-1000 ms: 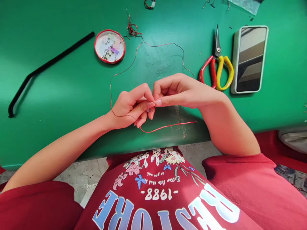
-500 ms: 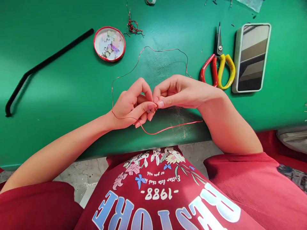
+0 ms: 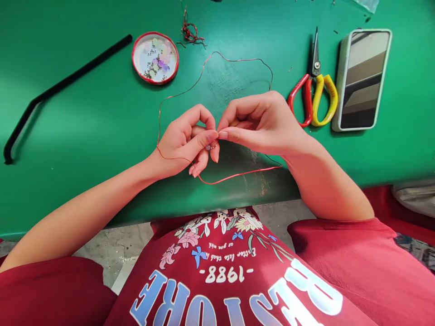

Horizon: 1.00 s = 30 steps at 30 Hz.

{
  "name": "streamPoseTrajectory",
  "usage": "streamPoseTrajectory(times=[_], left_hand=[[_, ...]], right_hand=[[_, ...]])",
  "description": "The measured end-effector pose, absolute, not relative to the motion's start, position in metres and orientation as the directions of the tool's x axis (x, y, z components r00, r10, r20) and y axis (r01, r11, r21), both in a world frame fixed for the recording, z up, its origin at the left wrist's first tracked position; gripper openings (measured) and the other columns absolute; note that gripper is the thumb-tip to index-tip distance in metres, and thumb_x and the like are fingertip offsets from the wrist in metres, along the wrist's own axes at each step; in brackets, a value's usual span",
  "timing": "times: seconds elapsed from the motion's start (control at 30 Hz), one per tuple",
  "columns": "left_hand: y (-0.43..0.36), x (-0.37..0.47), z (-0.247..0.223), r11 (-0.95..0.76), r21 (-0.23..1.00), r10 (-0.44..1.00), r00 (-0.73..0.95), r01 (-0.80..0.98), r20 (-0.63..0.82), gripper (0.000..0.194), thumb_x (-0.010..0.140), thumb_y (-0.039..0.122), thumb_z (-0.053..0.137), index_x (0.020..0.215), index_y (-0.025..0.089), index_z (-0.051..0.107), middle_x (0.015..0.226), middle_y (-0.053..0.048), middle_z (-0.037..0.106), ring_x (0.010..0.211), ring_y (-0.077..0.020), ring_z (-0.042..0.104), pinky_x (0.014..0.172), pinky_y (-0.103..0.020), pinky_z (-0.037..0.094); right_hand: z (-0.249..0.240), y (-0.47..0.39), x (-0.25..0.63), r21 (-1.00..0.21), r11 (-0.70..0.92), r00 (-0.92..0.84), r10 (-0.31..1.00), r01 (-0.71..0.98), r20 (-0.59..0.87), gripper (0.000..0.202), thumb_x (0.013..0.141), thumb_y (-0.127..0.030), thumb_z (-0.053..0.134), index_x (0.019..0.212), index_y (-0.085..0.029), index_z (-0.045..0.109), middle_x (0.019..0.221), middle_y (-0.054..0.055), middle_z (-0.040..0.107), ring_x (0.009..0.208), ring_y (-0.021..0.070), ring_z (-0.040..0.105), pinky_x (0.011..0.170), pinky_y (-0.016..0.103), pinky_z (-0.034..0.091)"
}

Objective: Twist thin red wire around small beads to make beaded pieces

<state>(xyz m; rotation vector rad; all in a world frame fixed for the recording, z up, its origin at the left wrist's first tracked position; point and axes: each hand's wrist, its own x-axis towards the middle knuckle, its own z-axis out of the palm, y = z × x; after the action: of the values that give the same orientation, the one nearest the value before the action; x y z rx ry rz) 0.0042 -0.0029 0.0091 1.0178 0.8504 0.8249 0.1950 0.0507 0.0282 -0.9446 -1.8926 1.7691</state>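
Note:
Thin red wire (image 3: 238, 174) runs in a wide loop around both hands, crossing the left wrist. My left hand (image 3: 186, 142) is closed, thumb and forefinger pinching the wire, and a small string of beads (image 3: 213, 145) shows beneath the thumb. My right hand (image 3: 265, 122) meets it fingertip to fingertip, thumb and forefinger closed on the wire at the same spot. The exact point between the fingertips is mostly hidden. Both hands are just above the front part of the green table (image 3: 84, 136).
Beyond the left hand lies a red-rimmed lid (image 3: 138, 68) with small beads in it. A tangle of wire (image 3: 190, 34) is beside it. Scissors (image 3: 316, 68) with red and yellow handles and a phone (image 3: 363, 81) lie at right. A bent black stick (image 3: 68, 81) lies at left.
My right hand has risen and turned at the wrist, its knuckles higher. Both pinched fingertips have shifted slightly away from me, and the far wire loop has moved with them.

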Motion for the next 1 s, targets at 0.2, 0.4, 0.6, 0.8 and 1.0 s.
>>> streamPoseTrajectory(times=[0.2, 0.4, 0.6, 0.8, 1.0], left_hand=[[0.0, 0.003, 0.003, 0.278, 0.946, 0.909, 0.365, -0.165, -0.203, 0.038, 0.088, 0.053, 0.068, 0.087, 0.021, 0.047, 0.055, 0.01, 0.062, 0.033, -0.0074, 0.056, 0.031, -0.016, 0.038], [0.0, 0.004, 0.003, 0.278, 0.953, 0.915, 0.335, -0.122, -0.224, 0.037, 0.089, 0.052, 0.067, 0.087, 0.021, 0.047, 0.051, 0.01, 0.058, 0.038, -0.0101, 0.062, 0.034, -0.017, 0.042], [-0.001, 0.007, 0.004, 0.245, 0.965, 0.933, 0.291, -0.088, -0.211, 0.039, 0.09, 0.056, 0.065, 0.086, 0.022, 0.048, 0.056, 0.008, 0.064, 0.036, -0.0084, 0.061, 0.034, -0.017, 0.042], [-0.001, 0.009, 0.008, 0.262, 0.963, 0.93, 0.282, -0.063, -0.234, 0.037, 0.091, 0.053, 0.066, 0.083, 0.022, 0.046, 0.047, 0.01, 0.06, 0.036, -0.0105, 0.06, 0.036, -0.019, 0.046], [0.001, 0.009, 0.007, 0.281, 0.955, 0.924, 0.295, -0.093, -0.243, 0.038, 0.091, 0.052, 0.066, 0.082, 0.023, 0.044, 0.047, 0.01, 0.059, 0.035, -0.0098, 0.059, 0.035, -0.019, 0.044]], right_hand=[[0.024, 0.041, 0.188, -0.917, 0.214, -0.538, 0.843, 0.336, -0.001, 0.026, 0.088, -0.041, 0.072, 0.078, -0.019, 0.061, 0.062, -0.005, 0.049, 0.054, 0.0065, 0.029, 0.05, 0.026, 0.026], [0.023, 0.035, 0.187, -0.767, 0.357, -0.5, 0.865, 0.534, 0.054, 0.023, 0.096, -0.038, 0.057, 0.08, -0.022, 0.06, 0.063, -0.001, 0.051, 0.06, 0.0117, 0.041, 0.054, 0.027, 0.035], [0.018, 0.031, 0.183, -0.5, 0.581, -0.589, 0.791, 0.642, 0.163, 0.035, 0.103, -0.03, 0.036, 0.072, -0.022, 0.052, 0.067, 0.002, 0.047, 0.071, 0.0164, 0.047, 0.073, 0.034, 0.042], [0.01, 0.029, 0.179, -0.448, 0.609, -0.613, 0.775, 0.655, 0.157, 0.043, 0.104, -0.035, 0.03, 0.067, -0.023, 0.047, 0.06, 0.001, 0.033, 0.072, 0.0194, 0.046, 0.075, 0.037, 0.043], [0.008, 0.027, 0.175, -0.475, 0.575, -0.572, 0.803, 0.666, 0.17, 0.044, 0.104, -0.042, 0.032, 0.068, -0.023, 0.049, 0.058, 0.0, 0.031, 0.068, 0.0182, 0.045, 0.069, 0.034, 0.041]])
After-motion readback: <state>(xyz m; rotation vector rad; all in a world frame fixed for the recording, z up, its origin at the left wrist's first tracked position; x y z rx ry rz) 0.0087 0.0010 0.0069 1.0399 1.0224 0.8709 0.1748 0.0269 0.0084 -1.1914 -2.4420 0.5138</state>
